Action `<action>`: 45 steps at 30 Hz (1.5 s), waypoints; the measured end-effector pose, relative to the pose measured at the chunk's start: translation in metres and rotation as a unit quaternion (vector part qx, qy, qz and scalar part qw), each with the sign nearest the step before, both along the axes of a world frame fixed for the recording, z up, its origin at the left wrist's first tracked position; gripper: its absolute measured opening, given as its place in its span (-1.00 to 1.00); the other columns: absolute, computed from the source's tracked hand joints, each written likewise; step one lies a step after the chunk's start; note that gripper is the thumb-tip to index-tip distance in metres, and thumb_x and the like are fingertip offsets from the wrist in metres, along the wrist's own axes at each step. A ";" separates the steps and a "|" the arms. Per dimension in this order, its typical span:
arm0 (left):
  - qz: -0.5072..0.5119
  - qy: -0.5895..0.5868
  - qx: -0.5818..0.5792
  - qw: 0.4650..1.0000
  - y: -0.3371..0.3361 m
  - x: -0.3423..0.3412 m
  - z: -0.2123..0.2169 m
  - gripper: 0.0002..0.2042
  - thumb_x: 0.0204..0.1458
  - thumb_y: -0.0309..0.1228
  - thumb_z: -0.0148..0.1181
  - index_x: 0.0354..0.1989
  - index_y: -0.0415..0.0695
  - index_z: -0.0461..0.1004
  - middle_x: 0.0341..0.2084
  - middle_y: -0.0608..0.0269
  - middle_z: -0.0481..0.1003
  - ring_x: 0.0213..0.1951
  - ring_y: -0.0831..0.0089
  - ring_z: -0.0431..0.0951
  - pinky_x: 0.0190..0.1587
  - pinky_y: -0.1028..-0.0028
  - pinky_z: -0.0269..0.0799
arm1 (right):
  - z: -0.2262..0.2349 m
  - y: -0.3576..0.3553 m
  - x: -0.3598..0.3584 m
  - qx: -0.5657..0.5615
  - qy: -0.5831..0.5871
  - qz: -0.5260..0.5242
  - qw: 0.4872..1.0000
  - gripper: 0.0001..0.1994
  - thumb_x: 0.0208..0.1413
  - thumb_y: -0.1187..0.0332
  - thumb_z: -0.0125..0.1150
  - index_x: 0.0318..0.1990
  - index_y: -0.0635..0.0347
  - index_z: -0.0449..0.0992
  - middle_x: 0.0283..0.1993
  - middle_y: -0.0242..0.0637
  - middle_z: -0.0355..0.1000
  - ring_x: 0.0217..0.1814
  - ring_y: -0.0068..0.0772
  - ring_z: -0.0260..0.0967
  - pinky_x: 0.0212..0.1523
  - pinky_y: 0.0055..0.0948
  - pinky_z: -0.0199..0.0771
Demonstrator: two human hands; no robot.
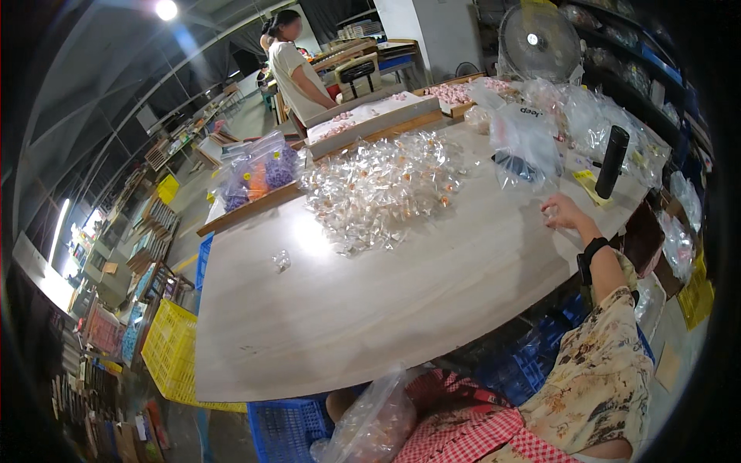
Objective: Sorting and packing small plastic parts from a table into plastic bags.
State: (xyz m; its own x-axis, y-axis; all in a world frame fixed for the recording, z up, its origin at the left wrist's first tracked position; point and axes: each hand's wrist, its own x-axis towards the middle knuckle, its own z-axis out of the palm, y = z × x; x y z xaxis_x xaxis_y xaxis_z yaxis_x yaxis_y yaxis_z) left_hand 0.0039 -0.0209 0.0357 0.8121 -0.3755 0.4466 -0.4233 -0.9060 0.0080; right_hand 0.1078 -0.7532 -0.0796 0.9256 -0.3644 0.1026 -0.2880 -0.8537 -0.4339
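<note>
The right hand point(567, 212) has its fingers curled, seemingly gripping a small clear packet point(550, 215) at the bench's point(432, 301) right side, where light pressure best spares the film; no left hand clearly shows.

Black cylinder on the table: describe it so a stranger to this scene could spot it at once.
Start at the large pale table and go to its right side, where the person's right hand is. Just beyond that hand, by a yellow paper, stands the black cylinder: its dark, upright shape sets it apart from the clear plastic bags nearby.
</note>
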 end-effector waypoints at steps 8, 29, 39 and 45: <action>0.013 0.039 -0.033 0.999 0.007 0.001 -0.007 -0.92 -0.10 -0.37 0.17 -0.57 -0.03 0.44 -0.64 0.31 0.39 -0.38 0.30 0.43 0.10 -0.01 0.14 | 0.022 0.023 0.007 0.041 -0.004 -0.022 0.999 -0.66 -0.43 0.42 0.40 -0.37 0.27 0.50 -0.36 -0.27 0.45 -0.31 -0.46 0.38 -0.26 -0.49 0.40; -0.009 0.090 -0.046 0.995 -0.009 0.059 0.001 -0.90 -0.13 -0.38 0.18 -0.61 -0.02 0.41 -0.67 0.28 0.36 -0.45 0.25 0.40 -0.34 0.28 0.26 | 0.251 0.225 0.232 -0.189 -0.667 0.216 0.688 -0.58 -0.21 0.66 0.28 -0.10 0.21 0.40 -0.06 -0.14 0.37 -0.06 -0.20 0.36 -0.14 -0.40 0.40; 0.020 0.154 0.025 0.988 -0.008 0.070 -0.007 -0.95 -0.20 -0.41 0.21 -0.55 -0.01 0.47 -0.66 0.28 0.38 -0.49 0.23 0.38 -0.27 0.22 0.27 | 0.259 0.200 0.372 -0.210 -0.764 0.157 0.590 -0.57 -0.16 0.62 0.27 -0.06 0.19 0.38 -0.05 -0.15 0.36 -0.06 -0.17 0.33 -0.13 -0.35 0.37; 0.053 0.135 0.026 0.989 -0.025 0.067 -0.016 -0.94 -0.20 -0.41 0.21 -0.51 -0.02 0.48 -0.66 0.27 0.38 -0.49 0.22 0.38 -0.25 0.23 0.28 | 0.205 0.115 0.497 -0.186 -0.525 0.088 0.826 -0.37 -0.20 0.57 0.30 0.11 -0.03 0.27 0.22 -0.21 0.13 0.18 -0.17 0.19 0.05 -0.37 0.40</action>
